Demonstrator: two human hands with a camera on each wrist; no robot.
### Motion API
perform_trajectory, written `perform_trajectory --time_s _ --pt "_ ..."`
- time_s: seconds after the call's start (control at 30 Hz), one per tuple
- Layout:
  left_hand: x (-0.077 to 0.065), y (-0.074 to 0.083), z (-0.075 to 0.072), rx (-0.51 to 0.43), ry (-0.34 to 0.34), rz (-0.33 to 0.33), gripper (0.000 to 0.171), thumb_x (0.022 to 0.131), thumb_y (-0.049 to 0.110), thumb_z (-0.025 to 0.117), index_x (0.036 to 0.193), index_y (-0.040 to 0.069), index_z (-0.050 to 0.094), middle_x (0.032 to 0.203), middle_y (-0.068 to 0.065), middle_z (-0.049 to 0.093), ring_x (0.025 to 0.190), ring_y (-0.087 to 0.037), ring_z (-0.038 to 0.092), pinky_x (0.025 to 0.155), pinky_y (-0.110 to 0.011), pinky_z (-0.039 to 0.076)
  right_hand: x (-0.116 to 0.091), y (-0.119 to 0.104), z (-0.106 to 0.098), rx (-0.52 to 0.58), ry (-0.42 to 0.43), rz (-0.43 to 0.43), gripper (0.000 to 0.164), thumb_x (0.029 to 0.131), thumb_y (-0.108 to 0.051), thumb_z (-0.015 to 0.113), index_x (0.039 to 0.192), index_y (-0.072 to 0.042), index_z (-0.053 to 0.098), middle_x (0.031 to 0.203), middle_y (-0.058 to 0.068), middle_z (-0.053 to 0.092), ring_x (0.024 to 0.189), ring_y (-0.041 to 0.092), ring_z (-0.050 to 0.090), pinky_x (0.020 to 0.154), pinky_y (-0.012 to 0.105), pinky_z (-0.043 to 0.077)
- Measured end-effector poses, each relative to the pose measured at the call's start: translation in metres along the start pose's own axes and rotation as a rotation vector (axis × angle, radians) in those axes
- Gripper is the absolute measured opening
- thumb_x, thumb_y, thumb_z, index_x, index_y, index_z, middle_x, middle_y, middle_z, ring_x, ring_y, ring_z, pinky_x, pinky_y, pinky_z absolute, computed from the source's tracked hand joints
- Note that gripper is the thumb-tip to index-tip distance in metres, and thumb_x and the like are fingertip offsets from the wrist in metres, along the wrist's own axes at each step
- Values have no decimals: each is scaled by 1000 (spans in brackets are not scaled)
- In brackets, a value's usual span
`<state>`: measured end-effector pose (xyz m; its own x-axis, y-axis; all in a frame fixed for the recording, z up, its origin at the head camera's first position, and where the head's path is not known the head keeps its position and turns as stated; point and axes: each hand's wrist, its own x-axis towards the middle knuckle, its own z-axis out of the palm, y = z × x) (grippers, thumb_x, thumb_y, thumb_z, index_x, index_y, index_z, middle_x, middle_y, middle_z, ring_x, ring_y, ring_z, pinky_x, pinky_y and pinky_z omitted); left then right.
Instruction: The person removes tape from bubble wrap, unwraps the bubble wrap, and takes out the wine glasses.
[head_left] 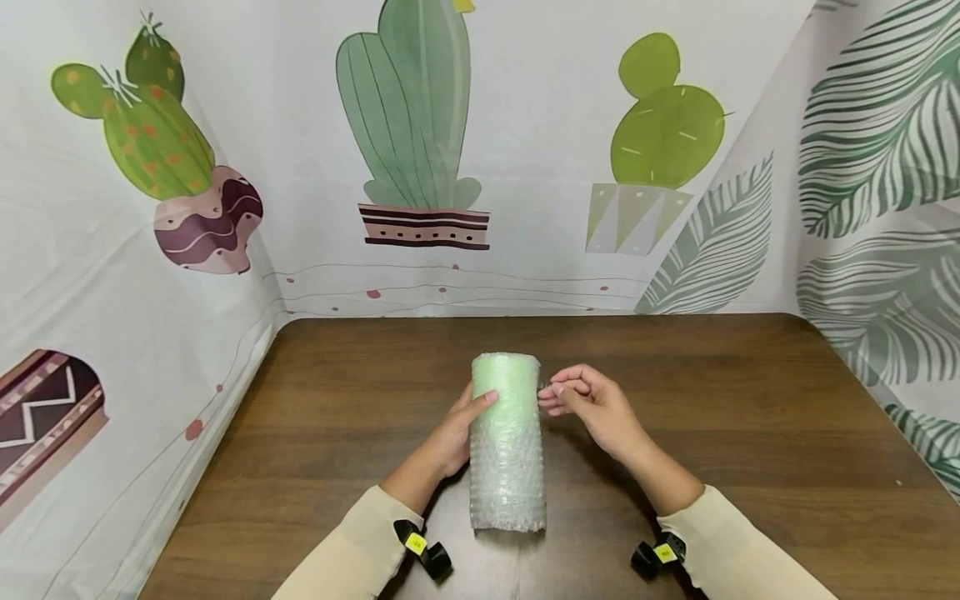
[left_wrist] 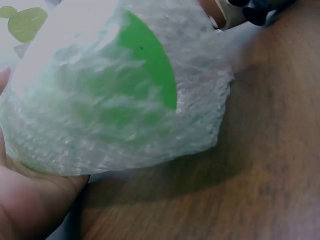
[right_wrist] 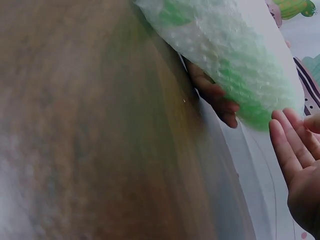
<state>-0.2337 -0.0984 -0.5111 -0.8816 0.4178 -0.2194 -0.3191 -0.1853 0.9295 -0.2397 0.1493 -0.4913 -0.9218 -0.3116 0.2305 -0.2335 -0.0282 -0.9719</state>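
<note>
A bubble-wrapped roll [head_left: 507, 467] with something green inside is held up over the table, its length running toward the person. In the left wrist view, a flat green rounded face [left_wrist: 155, 60] shows through the wrap's open end; what the green thing is cannot be told. My left hand [head_left: 456, 433] grips the roll from the left, thumb on top and fingers beneath it. My right hand [head_left: 596, 408] is at the far right edge of the wrap. In the right wrist view, its fingers [right_wrist: 290, 145] are fairly straight, with their tips at the wrap's edge.
The brown wooden table [head_left: 750, 417] lies under both hands. Behind it and at the sides hangs a white cloth [head_left: 540, 167] printed with cacti and leaves. Each wrist carries a black strap-on camera [head_left: 433, 560].
</note>
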Motion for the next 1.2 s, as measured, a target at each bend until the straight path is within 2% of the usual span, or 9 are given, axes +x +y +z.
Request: perform_trajectory --time_s 0.1,0.23,0.3,0.33,0.47,0.6,0.8,1.0,1.2 --pt "1 1 -1 -43 -35 -10 78 97 35 49 162 37 6 153 -21 36 116 -21 54 97 -39 48 0 -2 0 -42 36 -8 23 102 -5 57 112 16 57 100 32 70 87 18 75 77 34 62" --pt "1 2 -1 -77 -56 -9 78 95 31 47 161 35 6 143 -15 44 113 -18 55 96 -39 48 -1 -3 1 -104 108 -10 18 99 -5 61 108 11 65 93 9 72 82 8 69 74 26 59" --pt "0 2 -1 -80 -42 -12 78 95 31 48 161 35 7 138 -13 48 110 -18 57 94 -39 50 -1 -2 1 -103 121 -5 19 99 -5 62 107 12 65 92 6 71 81 7 68 74 25 59" --pt "0 2 -1 -80 -33 -13 78 95 31 49 161 34 8 135 -12 50 108 -18 58 93 -39 51 -1 -2 0 -96 118 -4 20 100 -5 61 107 13 63 92 4 70 82 7 68 76 25 59" --pt "1 1 -1 -62 5 -1 76 95 32 53 160 30 15 128 -11 54 103 -19 61 88 -38 53 0 0 1 -33 64 -2 23 103 -7 55 108 16 57 98 15 71 90 11 72 84 33 60" --pt "2 1 -1 -55 11 19 73 95 31 54 160 25 20 124 -10 57 102 -19 62 87 -38 55 0 1 2 41 16 10 25 104 -8 53 109 17 52 101 10 72 94 14 73 86 37 60" --pt "2 1 -2 -81 -12 8 69 97 31 54 159 26 24 120 -7 60 102 -20 64 87 -39 56 0 3 1 125 -47 54 31 106 -12 50 112 19 46 104 4 72 97 17 73 87 36 59" --pt "1 1 -1 -96 -18 4 72 97 31 55 159 28 20 121 -8 59 103 -20 64 86 -40 56 -1 5 0 179 -66 108 23 107 -12 47 110 10 47 106 -2 73 99 14 72 87 32 59" --pt "2 0 -2 -84 -5 3 73 96 33 56 159 27 19 124 -10 58 103 -21 63 87 -39 55 -2 6 0 234 -83 151 13 107 -12 46 108 0 48 107 -2 74 101 16 72 88 33 59"
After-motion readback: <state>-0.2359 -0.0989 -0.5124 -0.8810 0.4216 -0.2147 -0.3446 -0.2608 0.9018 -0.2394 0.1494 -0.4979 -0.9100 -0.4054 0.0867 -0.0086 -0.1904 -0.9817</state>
